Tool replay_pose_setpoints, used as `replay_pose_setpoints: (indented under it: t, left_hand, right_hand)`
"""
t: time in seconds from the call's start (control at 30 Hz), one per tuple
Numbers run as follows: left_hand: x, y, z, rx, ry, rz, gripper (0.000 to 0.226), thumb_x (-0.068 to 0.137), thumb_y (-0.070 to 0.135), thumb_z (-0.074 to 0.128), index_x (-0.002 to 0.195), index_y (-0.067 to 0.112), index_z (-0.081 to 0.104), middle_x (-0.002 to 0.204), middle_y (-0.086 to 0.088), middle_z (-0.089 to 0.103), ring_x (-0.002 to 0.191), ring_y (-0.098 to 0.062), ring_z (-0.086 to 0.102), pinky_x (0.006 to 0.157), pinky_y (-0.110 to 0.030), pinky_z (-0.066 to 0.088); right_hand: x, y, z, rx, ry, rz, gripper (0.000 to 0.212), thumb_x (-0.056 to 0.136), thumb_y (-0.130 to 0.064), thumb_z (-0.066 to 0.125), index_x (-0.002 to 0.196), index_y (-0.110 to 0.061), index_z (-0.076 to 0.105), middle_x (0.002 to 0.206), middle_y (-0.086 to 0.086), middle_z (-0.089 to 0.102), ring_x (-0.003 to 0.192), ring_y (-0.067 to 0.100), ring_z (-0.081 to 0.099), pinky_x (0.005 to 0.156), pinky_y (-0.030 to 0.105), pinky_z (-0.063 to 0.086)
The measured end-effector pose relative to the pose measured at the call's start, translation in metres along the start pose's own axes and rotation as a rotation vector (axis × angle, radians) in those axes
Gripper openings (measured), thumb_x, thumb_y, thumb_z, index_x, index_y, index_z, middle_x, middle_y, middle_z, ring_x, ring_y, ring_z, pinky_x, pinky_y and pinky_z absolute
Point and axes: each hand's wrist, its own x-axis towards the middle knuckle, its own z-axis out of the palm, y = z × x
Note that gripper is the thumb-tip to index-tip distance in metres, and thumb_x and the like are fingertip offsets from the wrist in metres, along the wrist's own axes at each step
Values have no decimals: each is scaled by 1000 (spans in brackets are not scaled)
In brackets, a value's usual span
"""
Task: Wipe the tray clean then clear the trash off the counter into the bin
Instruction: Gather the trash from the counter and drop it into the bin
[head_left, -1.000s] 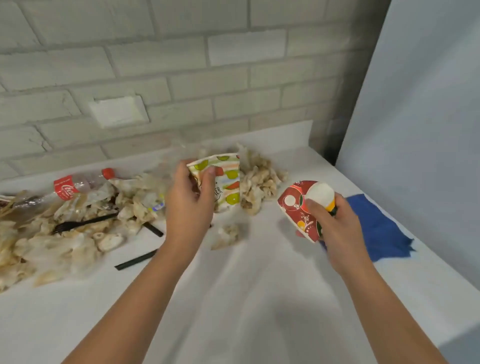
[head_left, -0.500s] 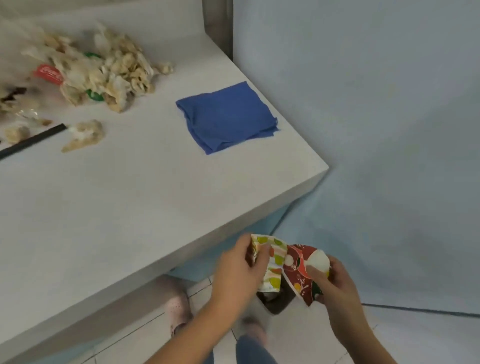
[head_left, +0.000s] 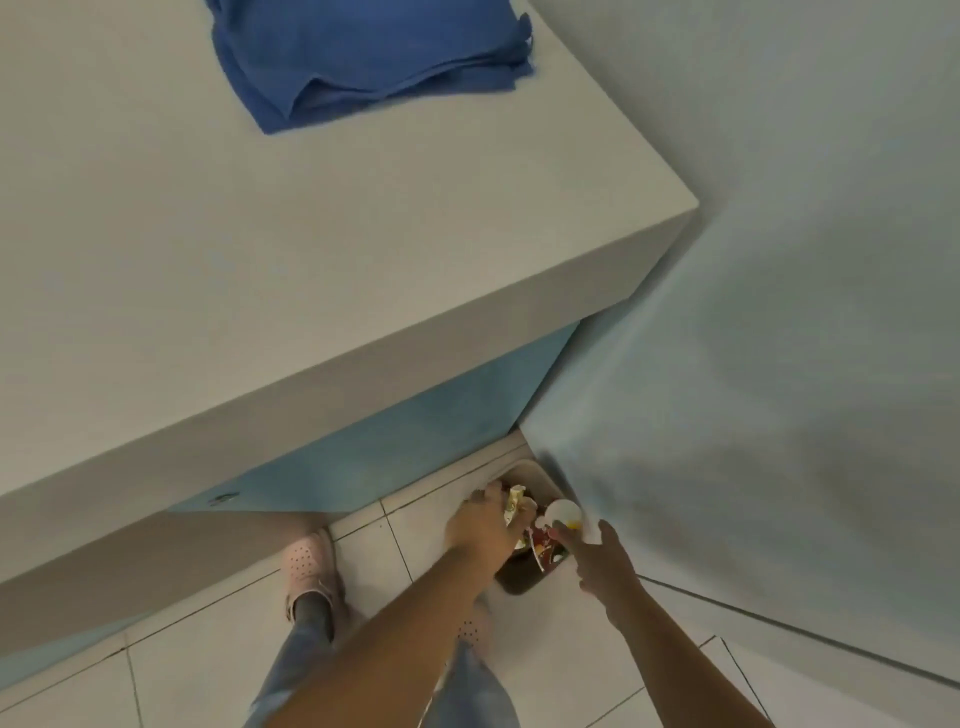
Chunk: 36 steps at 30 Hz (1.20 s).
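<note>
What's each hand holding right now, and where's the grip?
Left hand grips the green-patterned paper cup round its side. Right hand appears to pinch the red cup at its rim, over the bin.

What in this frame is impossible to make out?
Head view:
bin interior: covered by left hand, green-patterned cup and red cup.
right hand grip on the red cup: too small, blurred.
counter far end: cut off by top edge.

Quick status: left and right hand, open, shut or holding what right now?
Left hand: holding the green-patterned paper cup over the bin.
Right hand: holding the red-patterned paper cup over the same bin.
</note>
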Motion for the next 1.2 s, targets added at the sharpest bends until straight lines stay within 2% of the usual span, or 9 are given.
replay_pose_setpoints:
  t: [0.1, 0.17, 0.27, 0.5, 0.57, 0.63, 0.87, 1.07, 1.2]
  left_hand:
    - [-3, -14, 5, 151, -57, -7, 51, 93, 51, 41, 132, 18, 40, 124, -7, 50, 109, -24, 51, 86, -34, 47]
    - [-17, -19, -6, 91, 6, 63, 40, 95, 40, 42, 130, 20, 44, 124, -5, 48, 108, -21, 52, 87, -33, 48]
    - [-50, -17, -41, -134, 269, 244, 30, 93, 30, 43, 120, 24, 55, 118, 3, 54, 100, -13, 57, 82, -25, 51]
    - [-152, 14, -183, -577, 826, 502, 18, 90, 14, 54, 103, 26, 56, 94, 12, 56, 74, -1, 55, 67, -11, 45]
    - [-174, 10, -226, -652, 954, 519, 17, 90, 12, 54, 102, 22, 58, 91, 14, 56, 74, -1, 54, 66, -13, 45]
    - [-191, 1, -268, -720, 1041, 480, 17, 90, 15, 53, 102, 24, 60, 91, 17, 58, 72, -4, 57, 63, -16, 46]
    - [-209, -75, -404, -969, 1236, 221, 28, 91, 4, 54, 96, 31, 60, 80, 11, 60, 62, -10, 52, 57, -14, 42]
    - [-198, -180, -505, -1069, 1302, 167, 20, 92, 5, 52, 99, 23, 58, 61, 13, 46, 50, -4, 40, 48, -12, 33]
    - [-178, -255, -570, -951, 1313, 103, 19, 91, 7, 54, 95, 25, 58, 59, 2, 41, 50, -3, 40, 52, -11, 37]
  right_hand:
    - [-5, -9, 3, -111, -38, -43, 67, 89, -36, 61, 143, -10, 31, 132, 13, 45, 123, 31, 45, 100, 38, 40]
    - [-21, -20, 3, -78, -74, -193, 41, 93, -19, 58, 130, -9, 46, 112, 6, 53, 118, 29, 51, 86, 26, 38]
    - [-51, -40, 4, 76, 3, -373, 18, 89, -11, 62, 93, -28, 60, 95, 0, 66, 89, 13, 62, 68, 15, 43]
    - [-164, -134, 3, 345, 54, -809, 20, 86, -3, 62, 77, -20, 68, 64, 8, 65, 52, 15, 57, 51, 16, 49]
    - [-203, -172, 12, 397, 8, -962, 8, 86, -18, 66, 81, -23, 69, 60, 10, 63, 46, 13, 52, 49, 17, 48]
    - [-234, -209, 27, 375, -110, -1054, 6, 85, -28, 65, 84, -24, 69, 62, 9, 64, 48, 12, 54, 50, 17, 50]
    - [-295, -344, 125, 274, -348, -1237, 12, 89, -10, 58, 91, -20, 66, 72, 4, 64, 55, 15, 57, 54, 25, 51]
    - [-312, -459, 234, 205, -340, -1389, 10, 89, -14, 61, 92, -22, 66, 74, 3, 63, 66, 20, 60, 60, 25, 51]
    - [-304, -538, 297, -92, -139, -1540, 12, 87, -16, 64, 93, -24, 71, 85, -9, 69, 74, 1, 60, 67, 13, 48]
